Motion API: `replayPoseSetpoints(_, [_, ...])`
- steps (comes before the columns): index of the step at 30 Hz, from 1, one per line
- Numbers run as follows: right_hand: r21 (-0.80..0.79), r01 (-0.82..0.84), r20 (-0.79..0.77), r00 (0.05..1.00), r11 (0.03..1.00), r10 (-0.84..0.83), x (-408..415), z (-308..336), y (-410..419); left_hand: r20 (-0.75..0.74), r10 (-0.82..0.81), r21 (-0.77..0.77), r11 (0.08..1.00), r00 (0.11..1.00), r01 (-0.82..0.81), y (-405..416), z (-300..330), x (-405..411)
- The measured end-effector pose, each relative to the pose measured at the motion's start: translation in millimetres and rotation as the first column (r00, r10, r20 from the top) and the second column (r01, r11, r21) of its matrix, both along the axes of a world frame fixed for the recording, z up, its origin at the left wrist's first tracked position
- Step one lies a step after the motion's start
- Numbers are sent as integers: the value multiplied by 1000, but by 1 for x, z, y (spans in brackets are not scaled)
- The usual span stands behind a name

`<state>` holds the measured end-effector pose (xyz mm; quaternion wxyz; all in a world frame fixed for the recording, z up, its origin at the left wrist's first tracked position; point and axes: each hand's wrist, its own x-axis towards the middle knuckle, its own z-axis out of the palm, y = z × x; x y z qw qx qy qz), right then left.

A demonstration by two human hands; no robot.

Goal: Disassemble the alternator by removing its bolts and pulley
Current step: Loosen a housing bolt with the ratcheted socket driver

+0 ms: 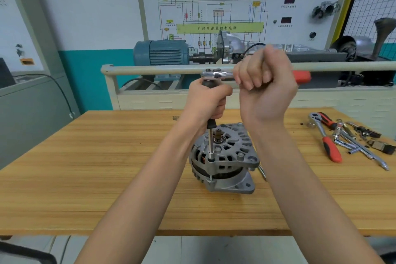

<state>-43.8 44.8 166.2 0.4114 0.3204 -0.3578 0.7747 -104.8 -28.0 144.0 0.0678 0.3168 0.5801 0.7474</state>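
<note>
The left hand (209, 100) has its fingers curled tight round the black grip of an upright extension bar (211, 142). The right hand (264, 83) is a closed fist round the handle of a ratchet (216, 75), whose chrome head sits on top of the bar and whose red handle end sticks out to the right of the fist.

The bar runs straight down to a socket seated on a bolt (210, 159) at the left near edge of the alternator (225, 161). The alternator stands on end in the middle of the wooden bench (85, 167), its shaft stub pointing up, so its long axis is vertical and in line with the bar; the ratchet lies level, left to right.

Both forearms reach in from the near edge, and the right one covers the alternator's right side and part of a thin metal rod just beside it. Well apart on the right lie a second ratchet (325, 138), chrome wrenches (360, 148) and small dark parts too blurred to name. Beyond the far edge stand a blue motor (160, 52) and a wiring-diagram board (214, 17).
</note>
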Motion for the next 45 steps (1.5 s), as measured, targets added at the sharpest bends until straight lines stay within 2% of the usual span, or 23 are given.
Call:
replayPoseSetpoints(1, [74, 146, -72, 987, 987, -141, 2, -4, -7, -2, 21, 5, 1000, 1000, -21, 1, 0, 2])
replayPoseSetpoints(3, [205, 407, -209, 907, 890, -367, 5, -12, -19, -24, 75, 8, 997, 997, -75, 3, 1, 5])
replayPoseSetpoints(5, [268, 513, -256, 854, 816, -453, 7, -14, -25, -52, 76, -7, 997, 996, -76, 4, 2, 7])
replayPoseSetpoints(7, [230, 444, -190, 893, 866, -408, 8, -11, -24, -27, 54, -10, 998, 998, -55, 2, 2, 5])
replayPoseSetpoints(10, [74, 187, -85, 980, 980, -180, 8, -3, -19, 0, -79, 17, 997, 997, 79, -3, 1, 1])
replayPoseSetpoints(13, [-1, 25, -38, 999, 1000, -25, 9, 2, -13, 39, -164, 2, 986, 986, 164, -2, 4, 0])
replayPoseSetpoints(16, [-46, -69, -18, 998, 997, 68, 11, 3, -6, 56, -270, -12, 963, 961, 271, -1, 5, -1])
replayPoseSetpoints(19, [-58, -108, -20, 994, 993, 107, 10, 3, -4, 79, -318, -30, 946, 945, 322, -2, 7, 0])
replayPoseSetpoints(25, [-10, -83, -18, 996, 997, 83, 7, 4, -8, 92, -289, -42, 955, 953, 294, -4, 8, -2])
replayPoseSetpoints(33, [-1, -212, 8, 977, 977, 212, 8, 7, 16, 35, -321, -75, 943, 946, 323, 9, 4, -4])
replayPoseSetpoints(35, [-9, -225, 14, 974, 974, 225, 7, 7, 18, 26, -412, -46, 910, 911, 413, 6, 4, -6])
replayPoseSetpoints(37, [-23, -227, 18, 974, 974, 227, 6, 6, 19, 48, -583, 77, 812, 811, 579, -4, 2, -10])
replayPoseSetpoints(38, [-31, -225, 21, 974, 974, 226, 6, 6, 18, 88, -601, 155, 796, 795, 585, -8, -4, -14])
replayPoseSetpoints(39, [-38, -221, 25, 975, 975, 222, 6, 5, 18, 130, -540, 180, 837, 831, 516, -9, -13, -19])
replayPoseSetpoints(40, [-43, -214, 27, 976, 976, 215, 6, 5, 18, 130, -377, 71, 926, 917, 371, -8, -25, -25])
replayPoseSetpoints(41, [-45, -206, 29, 978, 977, 208, 5, 5, 19, 44, -139, -167, 975, 989, 145, -4, -38, -29])
replayPoseSetpoints(42, [-46, -203, 31, 978, 978, 204, 5, 5, 20, -137, 44, -443, 891, 990, -101, 2, -54, -32])
replayPoseSetpoints(43, [-47, -208, 31, 977, 977, 209, 5, 5, 21, -310, 121, -644, 703, 943, -302, 6, -69, -35])
replayPoseSetpoints(44, [-49, -220, 31, 975, 974, 222, 5, 5, 23, -417, 124, -729, 546, 900, -413, 9, -81, -40])
replayPoseSetpoints(45, [-55, -236, 30, 971, 970, 238, 5, 5, 25, -443, 113, -753, 492, 889, -438, 10, -88, -45])
